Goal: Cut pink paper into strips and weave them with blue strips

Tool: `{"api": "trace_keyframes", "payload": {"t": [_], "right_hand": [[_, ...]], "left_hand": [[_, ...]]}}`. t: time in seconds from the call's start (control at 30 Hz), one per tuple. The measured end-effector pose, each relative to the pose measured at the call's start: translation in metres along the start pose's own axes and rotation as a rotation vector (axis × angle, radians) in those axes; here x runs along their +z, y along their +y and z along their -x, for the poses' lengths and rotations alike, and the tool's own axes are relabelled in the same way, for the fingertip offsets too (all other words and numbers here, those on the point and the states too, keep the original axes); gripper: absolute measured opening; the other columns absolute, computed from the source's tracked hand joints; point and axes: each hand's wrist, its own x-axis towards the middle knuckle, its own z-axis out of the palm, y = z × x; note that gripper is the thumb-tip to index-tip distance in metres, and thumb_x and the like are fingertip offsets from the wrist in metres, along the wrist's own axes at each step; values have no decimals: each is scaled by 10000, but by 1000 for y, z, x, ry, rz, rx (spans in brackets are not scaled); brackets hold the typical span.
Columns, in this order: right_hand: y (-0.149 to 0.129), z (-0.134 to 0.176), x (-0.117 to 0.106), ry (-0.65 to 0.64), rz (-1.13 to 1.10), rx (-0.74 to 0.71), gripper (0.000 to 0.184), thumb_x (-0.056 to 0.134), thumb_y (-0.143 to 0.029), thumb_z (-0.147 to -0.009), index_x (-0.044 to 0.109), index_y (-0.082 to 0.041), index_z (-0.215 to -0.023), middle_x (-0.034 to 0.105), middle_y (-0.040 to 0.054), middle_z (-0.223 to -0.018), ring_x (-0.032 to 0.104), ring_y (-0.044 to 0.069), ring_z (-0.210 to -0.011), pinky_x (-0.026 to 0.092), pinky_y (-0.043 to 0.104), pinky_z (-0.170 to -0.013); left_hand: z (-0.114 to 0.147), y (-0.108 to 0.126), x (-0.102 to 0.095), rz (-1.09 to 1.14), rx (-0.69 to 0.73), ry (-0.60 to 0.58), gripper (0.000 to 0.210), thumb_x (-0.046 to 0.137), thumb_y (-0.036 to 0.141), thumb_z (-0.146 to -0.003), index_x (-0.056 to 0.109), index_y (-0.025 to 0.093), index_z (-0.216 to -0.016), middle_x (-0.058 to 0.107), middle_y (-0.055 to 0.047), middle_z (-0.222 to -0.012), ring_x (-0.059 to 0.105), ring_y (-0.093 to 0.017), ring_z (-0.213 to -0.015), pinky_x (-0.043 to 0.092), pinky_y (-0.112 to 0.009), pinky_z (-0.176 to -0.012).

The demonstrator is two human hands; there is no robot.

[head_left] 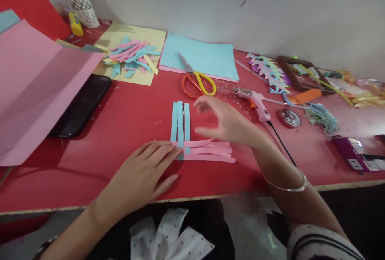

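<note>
Several pink paper strips [210, 158] lie sideways on the red table, crossing blue paper strips [181, 121] that stand away from me. At the crossing, the strips pass over and under each other. My left hand [150, 164] lies flat with its fingertips on the left end of the pink strips, fingers stretched out. Just above the pink strips and right of the blue ones hovers my right hand [221, 119], fingers curved and apart, nothing between them. Beyond it lie scissors [194, 76] with one red and one yellow handle, partly on blue paper sheets [207, 53].
A pink glue gun [255, 101] with a cord lies right of my right hand. A pile of cut strips [132, 55] rests on yellow paper [147, 77]. At left, a pink sheet [39, 91] overhangs a black phone [82, 107]. A pen cup [81, 7] stands behind.
</note>
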Motion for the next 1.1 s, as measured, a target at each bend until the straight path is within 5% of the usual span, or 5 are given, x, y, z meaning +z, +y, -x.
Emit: {"api": "trace_keyframes", "payload": {"t": [0.1,0.17,0.67,1.1], "right_hand": [[-15,18,0,-274,111,-82,482,640,-302,-691,453,-180,-1118,550,91,-1085,520,220,-979,426,360,-816],[-19,26,8,-331,180,-55,472,636,-278,-707,457,-160,-1128,557,107,-1077,516,233,-977,423,372,-806],[-16,35,34,-183,71,-74,250,549,-201,-808,517,-144,-1049,588,85,-1030,512,177,-967,425,301,-826],[-18,34,31,-226,79,-19,221,539,-190,-805,521,-166,-1025,556,81,-998,498,180,-947,429,310,-805]], "left_hand": [[0,0,1,0,-4,15,340,359,301,-865,521,132,-1112,616,-85,-1010,541,-206,-937,438,-355,-827],[0,0,1,14,-11,14,331,368,294,-860,523,140,-1108,615,-84,-1007,540,-209,-939,437,-357,-827],[1,-1,3,72,-14,13,328,375,280,-856,501,141,-1125,591,-84,-1018,516,-222,-952,429,-366,-801],[2,0,4,100,-63,16,316,398,265,-831,503,135,-1098,602,-98,-1053,540,-219,-947,453,-363,-795]]}}
